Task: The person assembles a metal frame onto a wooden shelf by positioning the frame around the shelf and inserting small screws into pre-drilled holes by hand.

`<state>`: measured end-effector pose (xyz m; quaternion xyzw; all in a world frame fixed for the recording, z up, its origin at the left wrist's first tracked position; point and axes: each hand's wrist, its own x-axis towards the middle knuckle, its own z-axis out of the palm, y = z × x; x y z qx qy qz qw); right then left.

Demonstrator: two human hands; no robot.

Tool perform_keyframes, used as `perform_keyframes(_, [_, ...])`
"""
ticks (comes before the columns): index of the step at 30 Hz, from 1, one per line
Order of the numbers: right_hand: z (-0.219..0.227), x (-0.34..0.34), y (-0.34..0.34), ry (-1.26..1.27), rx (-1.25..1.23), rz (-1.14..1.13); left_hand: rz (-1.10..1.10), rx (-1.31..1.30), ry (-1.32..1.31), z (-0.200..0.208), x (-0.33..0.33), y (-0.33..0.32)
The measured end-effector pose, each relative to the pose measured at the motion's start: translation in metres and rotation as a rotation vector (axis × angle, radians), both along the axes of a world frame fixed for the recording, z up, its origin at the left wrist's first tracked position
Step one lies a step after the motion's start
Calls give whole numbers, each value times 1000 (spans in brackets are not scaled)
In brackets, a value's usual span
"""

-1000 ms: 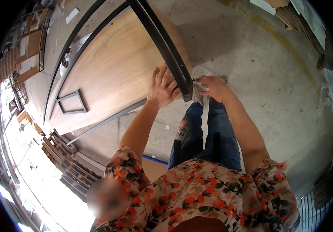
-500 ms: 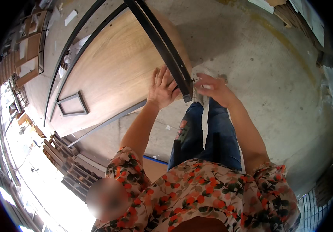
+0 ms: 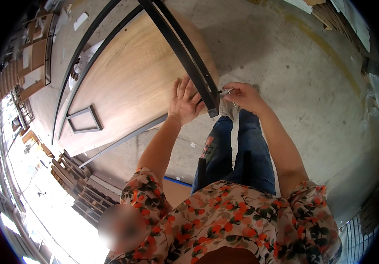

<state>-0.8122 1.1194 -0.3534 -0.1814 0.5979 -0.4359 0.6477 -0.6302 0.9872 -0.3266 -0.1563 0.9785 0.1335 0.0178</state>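
Observation:
A black metal frame [image 3: 176, 46] of long square bars stands over a wood-grain board [image 3: 128, 79]. My left hand [image 3: 183, 103] lies flat on the board beside the frame's near corner, fingers stretched out and thumb reaching toward the bar. At the right side of that corner, my right hand [image 3: 246, 97] is closed, pinching a thin metal hex key [image 3: 228, 91]. The key's tip is at a small dark bolt [image 3: 220, 92] that sticks out from the bar; whether it is seated in the bolt cannot be made out.
A small grey metal frame [image 3: 84, 119] lies on the board, with a grey bar [image 3: 123, 140] along its near edge. My legs [image 3: 253, 145] stand on the concrete floor [image 3: 282, 83] just below the corner. Stacked wooden pallets [image 3: 77, 187] are at left; flat cardboard [image 3: 337, 28] lies far right.
My right hand's fingers have closed from a looser, blurred pose around the hex key, which now shows at the bolt. My left hand stays flat on the board.

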Motion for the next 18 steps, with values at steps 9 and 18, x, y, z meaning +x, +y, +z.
perform_keyframes(9, [4,13,-5,638,-187,37,-1,3,-39,-2,4,1])
perform_keyframes(18, [-4,34,0,949,-259,-117,16,-5,-39,3,0,3])
